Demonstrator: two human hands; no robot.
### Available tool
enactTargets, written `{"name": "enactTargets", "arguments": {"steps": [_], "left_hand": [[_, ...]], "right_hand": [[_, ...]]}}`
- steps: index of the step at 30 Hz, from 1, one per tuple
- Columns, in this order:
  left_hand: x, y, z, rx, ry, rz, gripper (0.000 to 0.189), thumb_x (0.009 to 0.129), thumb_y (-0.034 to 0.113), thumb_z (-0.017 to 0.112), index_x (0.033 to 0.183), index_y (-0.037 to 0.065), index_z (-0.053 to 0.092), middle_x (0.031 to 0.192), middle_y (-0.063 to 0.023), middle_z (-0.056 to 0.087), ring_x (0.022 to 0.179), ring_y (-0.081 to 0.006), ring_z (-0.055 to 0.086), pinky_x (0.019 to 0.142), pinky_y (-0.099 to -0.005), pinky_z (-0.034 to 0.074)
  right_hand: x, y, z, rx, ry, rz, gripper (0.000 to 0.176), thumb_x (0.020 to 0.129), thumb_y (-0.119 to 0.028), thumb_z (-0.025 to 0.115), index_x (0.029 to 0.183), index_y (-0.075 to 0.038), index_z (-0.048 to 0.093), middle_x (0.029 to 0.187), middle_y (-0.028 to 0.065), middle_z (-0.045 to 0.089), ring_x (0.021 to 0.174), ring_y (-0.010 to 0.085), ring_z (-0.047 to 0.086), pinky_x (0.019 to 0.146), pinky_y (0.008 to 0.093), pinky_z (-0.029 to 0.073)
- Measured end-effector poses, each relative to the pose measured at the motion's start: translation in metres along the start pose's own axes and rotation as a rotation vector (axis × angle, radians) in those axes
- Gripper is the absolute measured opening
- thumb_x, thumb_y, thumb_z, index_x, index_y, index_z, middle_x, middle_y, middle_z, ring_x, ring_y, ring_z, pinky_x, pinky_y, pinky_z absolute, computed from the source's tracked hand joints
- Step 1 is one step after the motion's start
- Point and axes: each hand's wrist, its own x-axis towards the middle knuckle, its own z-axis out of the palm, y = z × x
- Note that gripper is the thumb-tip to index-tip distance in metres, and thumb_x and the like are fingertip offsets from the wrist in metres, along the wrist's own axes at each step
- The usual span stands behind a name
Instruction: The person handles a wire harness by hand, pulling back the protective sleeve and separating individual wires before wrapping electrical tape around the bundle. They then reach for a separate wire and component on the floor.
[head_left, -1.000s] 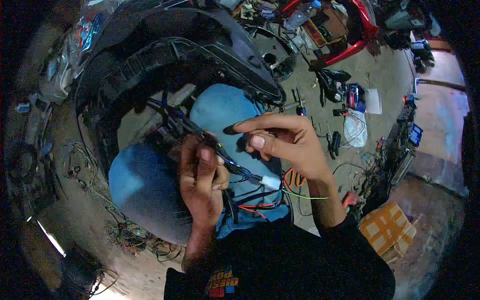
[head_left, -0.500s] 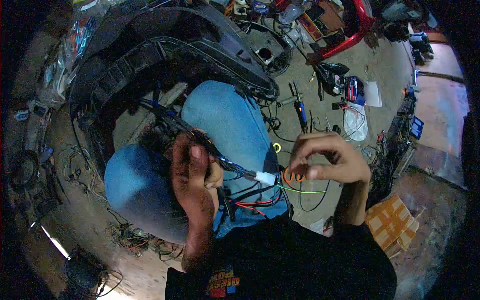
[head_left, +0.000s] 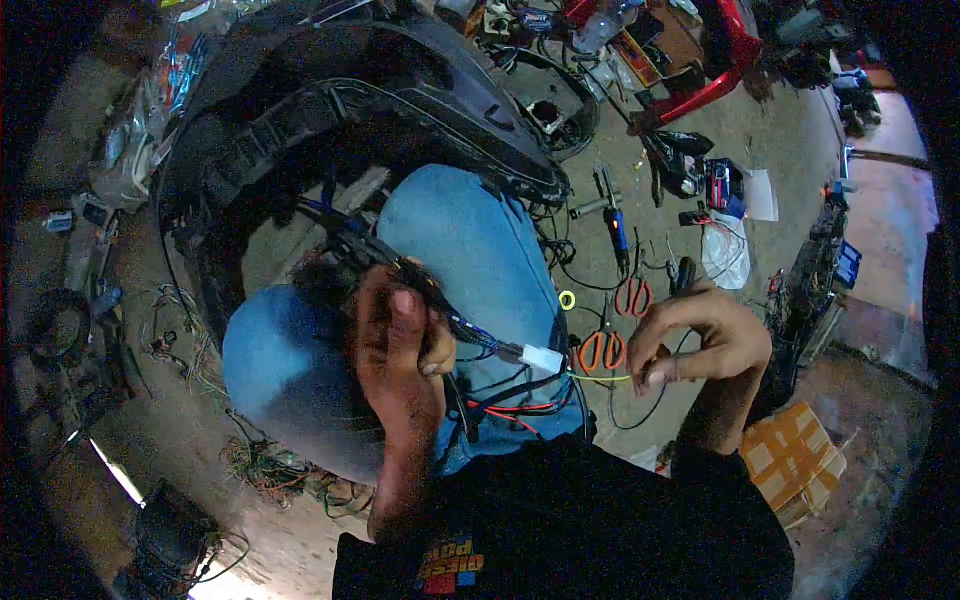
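Observation:
My left hand [head_left: 405, 345] is closed around a dark bundled wiring harness [head_left: 470, 328], its thumb lying along the top. At the harness end sits a white plastic connector [head_left: 543, 358], above my lap. A thin yellow-green wire [head_left: 600, 378] runs right from the connector to the fingertips of my right hand [head_left: 700, 340], which are pinched together over its end. Red wires [head_left: 505, 408] and black leads lie across my jeans below the connector. Two pairs of orange-handled scissors [head_left: 602, 352] [head_left: 633, 297] lie on the floor just beyond my right hand.
A large black plastic body panel [head_left: 400, 85] curves around my knees. On the floor lie a blue-and-black tool [head_left: 617, 235], a yellow tape roll [head_left: 567, 300], a white plastic bag [head_left: 725, 252], a taped cardboard piece [head_left: 793, 462] and loose wires [head_left: 265, 470]. A red panel [head_left: 728, 70] stands farther back.
My right hand has lowered and closed its fingertips at the yellow-green wire's end; the scissors show more fully. My left hand keeps its grip on the harness. The whole view has shifted slightly.

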Motion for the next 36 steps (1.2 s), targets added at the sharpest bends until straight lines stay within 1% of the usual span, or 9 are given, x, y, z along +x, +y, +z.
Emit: {"name": "enactTargets", "arguments": {"steps": [2,5,9,20,24,27,30,32,36], "left_hand": [[0.000,-0.004,-0.005,-0.022,-0.011,-0.005,0.041,0.105,0.036,0.049,0.131,0.004,0.052,0.087,-0.0020,0.055,0.042,-0.0055,0.031,0.039,-0.0241,0.021],[0.000,0.008,0.001,-0.069,-0.033,-0.084,0.042,0.107,0.042,0.040,0.125,0.006,0.052,0.083,-0.0065,0.055,0.047,-0.0075,0.034,0.042,-0.0247,0.025],[0.002,0.001,-0.008,-0.319,-0.148,-0.076,0.060,0.106,0.056,0.024,0.126,0.006,0.052,0.087,-0.0128,0.056,0.047,-0.0130,0.036,0.041,-0.0274,0.026],[0.002,0.006,-0.004,-0.281,-0.093,-0.120,0.063,0.104,0.060,0.026,0.120,0.005,0.052,0.088,-0.0126,0.055,0.046,-0.0133,0.037,0.042,-0.0269,0.027],[0.001,0.006,-0.002,-0.198,-0.054,-0.080,0.061,0.105,0.058,0.027,0.119,0.005,0.052,0.092,-0.0121,0.057,0.047,-0.0130,0.038,0.042,-0.0262,0.027],[0.004,-0.002,-0.014,-0.287,-0.259,-0.037,0.058,0.106,0.054,0.027,0.122,0.004,0.052,0.095,-0.0111,0.058,0.051,-0.0130,0.040,0.043,-0.0255,0.030],[-0.002,0.006,-0.001,-0.143,0.031,-0.086,0.055,0.107,0.050,0.028,0.124,0.004,0.053,0.097,-0.0101,0.059,0.055,-0.0130,0.044,0.043,-0.0253,0.032],[-0.002,-0.001,-0.006,0.019,0.107,-0.060,0.050,0.108,0.046,0.033,0.126,0.003,0.052,0.098,-0.0082,0.058,0.062,-0.0132,0.048,0.045,-0.0244,0.037],[-0.007,0.014,0.008,-0.201,0.172,-0.155,0.049,0.108,0.043,0.035,0.128,0.001,0.050,0.100,-0.0068,0.057,0.069,-0.0132,0.051,0.050,-0.0237,0.043]], "right_hand": [[-0.003,0.002,-0.004,0.097,0.051,0.090,0.017,0.089,-0.009,0.074,0.102,0.001,0.068,0.092,0.0093,0.073,0.089,0.0179,0.072,0.080,0.0311,0.055],[-0.003,0.007,-0.005,0.099,0.160,0.096,0.017,0.090,-0.007,0.072,0.103,0.002,0.067,0.092,0.0115,0.073,0.085,0.0195,0.073,0.077,0.0317,0.056],[-0.005,0.019,-0.006,0.212,0.237,0.102,0.019,0.089,-0.007,0.071,0.102,0.005,0.066,0.087,0.0140,0.073,0.078,0.0215,0.073,0.073,0.0318,0.057],[0.003,0.034,-0.008,0.420,0.317,0.013,0.031,0.089,-0.021,0.075,0.100,0.007,0.064,0.084,0.0153,0.071,0.071,0.0251,0.073,0.064,0.0332,0.057],[0.002,0.042,-0.009,0.318,0.358,-0.008,0.031,0.088,-0.021,0.075,0.099,0.006,0.064,0.086,0.0169,0.071,0.069,0.0250,0.072,0.063,0.0332,0.057],[0.007,0.039,-0.004,0.405,0.398,-0.024,0.026,0.088,-0.018,0.074,0.099,0.004,0.065,0.084,0.0135,0.072,0.067,0.0199,0.071,0.061,0.0271,0.052],[0.008,0.037,-0.007,0.317,0.387,0.034,0.023,0.090,-0.018,0.071,0.098,0.003,0.066,0.079,0.0102,0.072,0.065,0.0168,0.070,0.058,0.0248,0.049],[0.008,0.041,-0.006,0.268,0.398,-0.015,0.022,0.092,-0.020,0.068,0.096,0.002,0.068,0.073,0.0082,0.071,0.063,0.0147,0.069,0.055,0.0237,0.045],[0.010,0.041,-0.005,0.287,0.397,-0.027,0.024,0.093,-0.023,0.068,0.096,0.001,0.069,0.072,0.0077,0.071,0.062,0.0133,0.068,0.054,0.0237,0.044]]}}
